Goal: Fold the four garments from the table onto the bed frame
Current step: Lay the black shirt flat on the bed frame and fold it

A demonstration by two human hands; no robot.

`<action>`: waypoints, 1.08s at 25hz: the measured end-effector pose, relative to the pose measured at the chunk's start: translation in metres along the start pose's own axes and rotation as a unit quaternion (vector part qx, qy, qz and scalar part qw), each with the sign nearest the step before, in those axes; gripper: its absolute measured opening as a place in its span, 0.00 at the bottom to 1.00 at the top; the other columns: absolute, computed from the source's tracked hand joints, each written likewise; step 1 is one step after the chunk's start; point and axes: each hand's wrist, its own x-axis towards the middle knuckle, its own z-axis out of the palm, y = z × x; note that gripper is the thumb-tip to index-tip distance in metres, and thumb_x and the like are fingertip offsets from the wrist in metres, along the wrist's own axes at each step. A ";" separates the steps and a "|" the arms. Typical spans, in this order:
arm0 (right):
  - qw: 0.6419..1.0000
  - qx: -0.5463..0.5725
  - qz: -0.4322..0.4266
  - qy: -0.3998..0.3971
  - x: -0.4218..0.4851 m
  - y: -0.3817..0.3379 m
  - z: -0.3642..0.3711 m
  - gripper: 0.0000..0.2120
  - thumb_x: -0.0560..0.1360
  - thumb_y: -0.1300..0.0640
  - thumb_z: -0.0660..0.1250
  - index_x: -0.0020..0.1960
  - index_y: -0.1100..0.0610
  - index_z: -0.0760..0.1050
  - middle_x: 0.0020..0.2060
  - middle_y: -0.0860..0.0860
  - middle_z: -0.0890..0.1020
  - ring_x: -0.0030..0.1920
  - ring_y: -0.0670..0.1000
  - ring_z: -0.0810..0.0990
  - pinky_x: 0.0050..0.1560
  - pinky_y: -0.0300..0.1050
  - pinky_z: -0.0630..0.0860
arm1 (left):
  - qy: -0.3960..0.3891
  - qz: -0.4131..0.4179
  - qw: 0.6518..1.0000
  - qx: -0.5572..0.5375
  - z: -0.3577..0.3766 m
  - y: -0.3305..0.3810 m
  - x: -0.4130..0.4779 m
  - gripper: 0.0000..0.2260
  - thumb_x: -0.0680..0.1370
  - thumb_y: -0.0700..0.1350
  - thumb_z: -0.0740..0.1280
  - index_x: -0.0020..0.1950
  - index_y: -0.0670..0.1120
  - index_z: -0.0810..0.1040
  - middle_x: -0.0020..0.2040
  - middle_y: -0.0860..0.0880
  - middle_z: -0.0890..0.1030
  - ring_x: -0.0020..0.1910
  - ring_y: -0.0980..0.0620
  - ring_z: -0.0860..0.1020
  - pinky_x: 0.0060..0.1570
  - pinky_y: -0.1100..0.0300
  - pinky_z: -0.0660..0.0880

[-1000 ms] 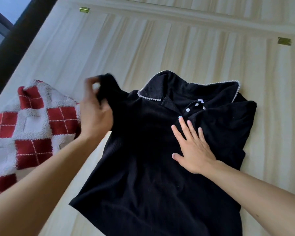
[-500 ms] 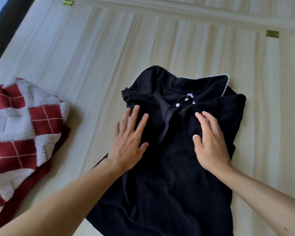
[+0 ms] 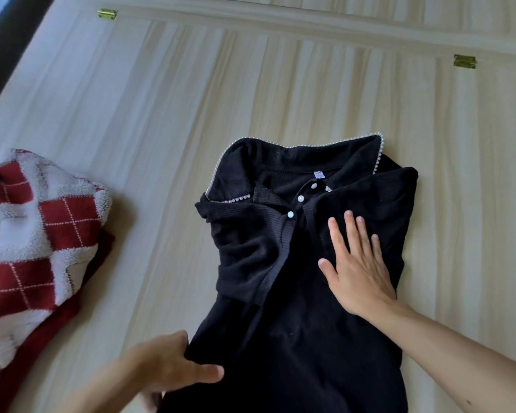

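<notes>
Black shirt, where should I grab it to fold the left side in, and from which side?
Take the shirt by its lower left side edge, coming from the left with thumb on top and fingers beneath. That edge flares out past the folded-in sleeve, so it is free to lift, while the right hand pins the chest flat. The left hand grips there.

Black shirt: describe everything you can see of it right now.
The black shirt is a ribbed knit with a pearl-trimmed collar and white buttons, lying face up on the pale wooden surface. Both sleeves are folded inward across the chest. The right hand presses flat on it; the left hand grips its side edge.
</notes>
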 end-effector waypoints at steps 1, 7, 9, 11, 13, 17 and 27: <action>1.000 0.008 0.005 -0.003 0.000 -0.002 -0.002 0.38 0.81 0.43 0.56 0.82 0.51 0.38 0.80 0.55 0.35 0.80 0.56 0.36 0.80 0.60 0.44 | 0.001 0.000 1.000 -0.019 -0.015 0.006 -0.005 0.36 0.68 0.74 0.67 0.63 0.48 0.73 0.53 0.51 0.81 0.52 0.49 0.84 0.44 0.60 0.77; 0.991 0.065 -0.083 0.083 0.017 -0.018 -0.019 0.32 0.80 0.55 0.61 0.81 0.52 0.54 0.82 0.54 0.49 0.82 0.54 0.45 0.80 0.60 0.46 | 0.478 0.227 0.848 0.039 -0.086 0.086 0.035 0.28 0.77 0.60 0.68 0.75 0.55 0.65 0.66 0.48 0.70 0.66 0.43 0.69 0.54 0.48 0.74; 0.994 0.067 -0.081 0.023 0.023 -0.018 -0.016 0.33 0.81 0.55 0.61 0.82 0.48 0.50 0.82 0.53 0.45 0.81 0.53 0.40 0.80 0.60 0.46 | 0.479 0.262 0.832 0.096 -0.112 0.107 0.055 0.14 0.78 0.47 0.68 0.63 0.53 0.75 0.60 0.48 0.74 0.63 0.43 0.73 0.51 0.49 0.74; 0.996 0.036 -0.081 -0.012 0.025 -0.014 -0.010 0.36 0.82 0.53 0.61 0.82 0.47 0.44 0.82 0.52 0.40 0.81 0.54 0.36 0.80 0.61 0.44 | 0.513 0.271 0.805 0.124 -0.145 0.115 0.062 0.09 0.77 0.37 0.63 0.51 0.50 0.77 0.53 0.47 0.78 0.53 0.41 0.77 0.43 0.51 0.70; 0.996 0.031 -0.079 -0.030 0.024 -0.016 -0.008 0.36 0.82 0.50 0.59 0.82 0.48 0.41 0.81 0.53 0.37 0.80 0.54 0.34 0.79 0.63 0.43 | 0.578 0.281 0.760 0.094 -0.177 0.123 0.056 0.09 0.78 0.35 0.59 0.50 0.47 0.76 0.51 0.45 0.78 0.47 0.41 0.76 0.41 0.53 0.65; 0.990 0.105 -0.065 0.062 0.018 -0.046 -0.022 0.35 0.82 0.47 0.57 0.82 0.51 0.42 0.82 0.54 0.42 0.81 0.54 0.38 0.79 0.61 0.40 | 0.610 0.324 0.711 0.132 -0.191 0.138 0.054 0.11 0.80 0.42 0.62 0.62 0.46 0.74 0.61 0.44 0.75 0.60 0.41 0.73 0.54 0.48 0.68; 0.981 0.068 -0.037 0.178 0.090 -0.013 -0.075 0.44 0.68 0.62 0.68 0.81 0.57 0.54 0.80 0.61 0.53 0.79 0.63 0.52 0.78 0.65 0.50 | 0.487 0.292 0.795 0.211 -0.177 0.132 0.089 0.48 0.73 0.63 0.73 0.84 0.51 0.48 0.84 0.41 0.44 0.83 0.39 0.42 0.79 0.37 0.45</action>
